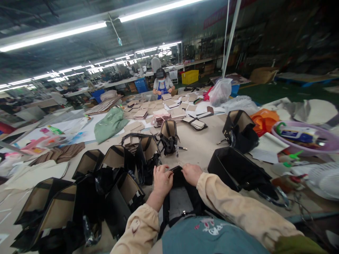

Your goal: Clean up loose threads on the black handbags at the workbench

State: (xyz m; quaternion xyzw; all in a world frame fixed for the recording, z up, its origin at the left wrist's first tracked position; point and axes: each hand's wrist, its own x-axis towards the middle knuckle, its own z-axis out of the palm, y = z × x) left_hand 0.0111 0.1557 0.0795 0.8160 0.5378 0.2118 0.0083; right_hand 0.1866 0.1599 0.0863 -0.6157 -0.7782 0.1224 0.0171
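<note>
A black handbag (181, 199) with a grey inner face lies at the table's near edge, against my apron. My left hand (162, 179) pinches the left end of its dark upper edge between thumb and fingers. On the other end of that edge, the fingers of my right hand (192, 173) are closed. More black bags with tan insides stand to my left, the nearest being an upright bag (124, 194). To the right, a black open-topped bag (237, 169) lies beside my right forearm. A small black bag (168, 137) stands just beyond my hands.
Stacks of brown cut pieces (140, 113) and a green cloth bundle (111, 124) lie further back. At the right are a purple basin (307, 146), glue bottles (282, 167) and a white fan (323, 180). A co-worker (162, 84) sits across the table.
</note>
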